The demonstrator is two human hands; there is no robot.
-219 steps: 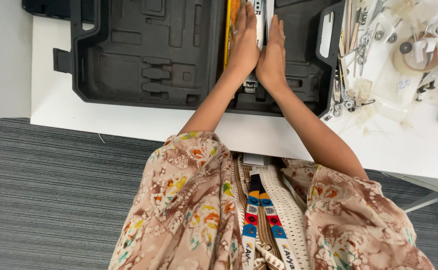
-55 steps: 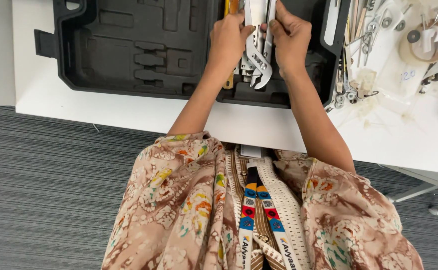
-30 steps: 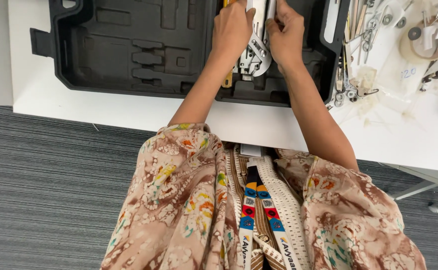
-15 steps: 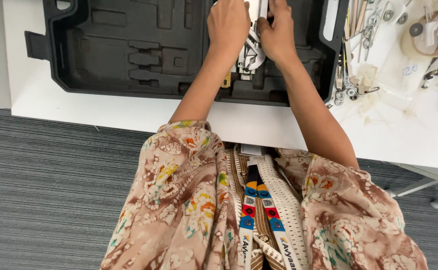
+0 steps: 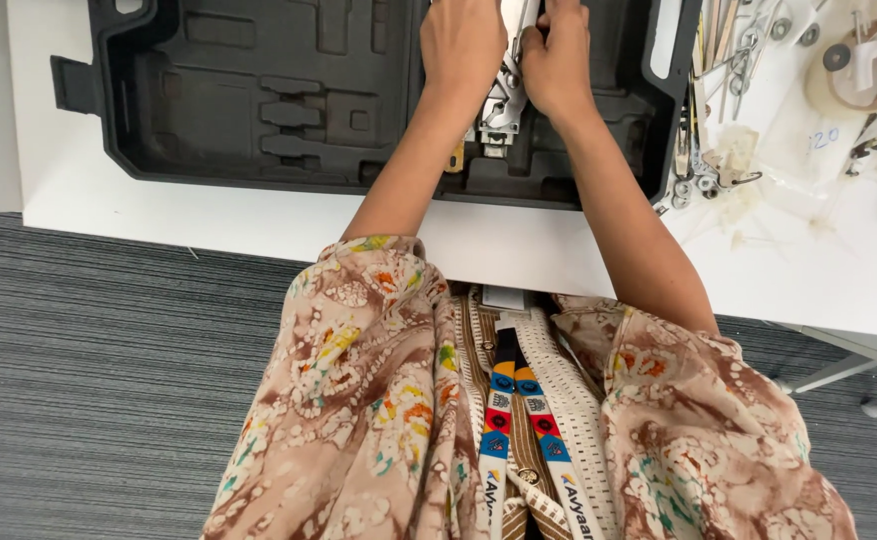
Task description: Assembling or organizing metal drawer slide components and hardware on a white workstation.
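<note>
my left hand (image 5: 462, 42) and right hand (image 5: 557, 55) each close their grip on the metal wrenches (image 5: 504, 95) between them, inside the black tool case (image 5: 259, 110). the case lies open on the white table (image 5: 259, 225), loose tools (image 5: 704, 150) just right.

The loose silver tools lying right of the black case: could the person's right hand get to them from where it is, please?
Probably yes: the right hand rests on the wrench inside the case; only the low case wall separates it from the loose tools.
</note>
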